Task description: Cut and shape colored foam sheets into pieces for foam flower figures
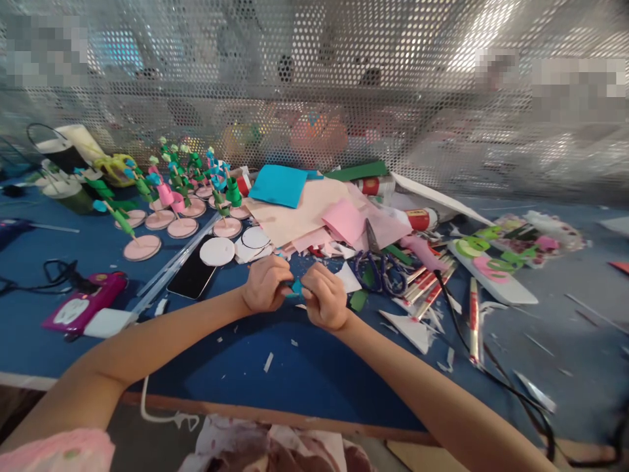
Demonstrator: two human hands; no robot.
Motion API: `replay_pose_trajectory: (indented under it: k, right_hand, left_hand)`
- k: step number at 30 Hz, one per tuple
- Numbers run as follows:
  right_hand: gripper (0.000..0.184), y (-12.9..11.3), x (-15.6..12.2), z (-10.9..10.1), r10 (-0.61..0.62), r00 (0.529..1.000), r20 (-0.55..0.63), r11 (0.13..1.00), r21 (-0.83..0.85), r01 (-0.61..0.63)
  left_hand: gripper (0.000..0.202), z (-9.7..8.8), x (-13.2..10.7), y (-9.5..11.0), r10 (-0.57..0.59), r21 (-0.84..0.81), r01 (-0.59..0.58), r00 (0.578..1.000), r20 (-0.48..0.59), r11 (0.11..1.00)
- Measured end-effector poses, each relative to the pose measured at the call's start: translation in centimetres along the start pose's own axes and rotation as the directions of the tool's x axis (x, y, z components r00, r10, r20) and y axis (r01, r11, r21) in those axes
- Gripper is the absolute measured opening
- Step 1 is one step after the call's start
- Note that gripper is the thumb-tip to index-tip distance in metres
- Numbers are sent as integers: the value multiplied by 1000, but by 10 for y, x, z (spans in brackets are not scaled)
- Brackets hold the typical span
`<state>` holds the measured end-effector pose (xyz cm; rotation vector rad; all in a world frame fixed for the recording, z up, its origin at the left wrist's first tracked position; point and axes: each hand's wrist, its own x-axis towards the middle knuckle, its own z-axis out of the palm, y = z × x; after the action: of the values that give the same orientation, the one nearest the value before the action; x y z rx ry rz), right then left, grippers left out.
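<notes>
Between my two hands is a small blue piece (293, 289), perhaps foam or paper, pinched at both sides. My left hand (266, 283) is closed on its left end, fingers curled. My right hand (324, 296) is closed on the other end; the fingers hide most of the piece. Just beyond the hands lie pink sheets (344, 221) and a larger blue sheet (278, 185). Scissors with dark blue handles (381, 272) rest right of my right hand. White discs (217, 252) lie beyond my left hand, one on a black phone (192, 270).
Several small foam flowers on round pink bases (142, 247) stand at the left. A magenta extension socket (87, 303) lies before them. At the right are a pink glue gun (423, 252) with a black cord and wrapped sticks (474, 318). A perforated metal screen (314, 85) stands behind.
</notes>
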<state>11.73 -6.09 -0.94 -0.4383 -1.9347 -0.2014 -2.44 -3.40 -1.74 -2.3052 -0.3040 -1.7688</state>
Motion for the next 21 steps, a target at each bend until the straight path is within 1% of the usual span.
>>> replay_pose_trajectory:
  k: [1,3,6,8,10,15,21]
  right_hand:
    - [15,0,-1,1,-14,1000,-15,1000,0,14]
    - [17,0,-4,2,-46,999,-29,999,-20,46]
    - [15,1,-6,2,-74,996,-42,995,-69,71]
    - [15,1,-7,2,-68,996,-51,994,-90,64]
    - [16,0,-7,3,-55,997,-61,994,-93,49]
    - [18,-1,-8,6,-25,997,-68,998,-63,21]
    - [18,-1,-9,7,-13,999,-48,995,-102,8]
  left_hand:
    - [23,0,2,0,11,0,-11,1000,-21,1000]
    - [23,-1,5,0,80,15,-79,996,-35,997]
    - [22,-3,8,-2,219,90,-220,976,20,971]
    - [20,-5,10,-3,267,139,-272,962,52,952]
    - [18,-6,11,-4,287,157,-294,956,64,943]
    - [19,-7,15,-4,301,143,-306,952,57,941]
    - [15,-8,19,-5,299,116,-307,951,79,945]
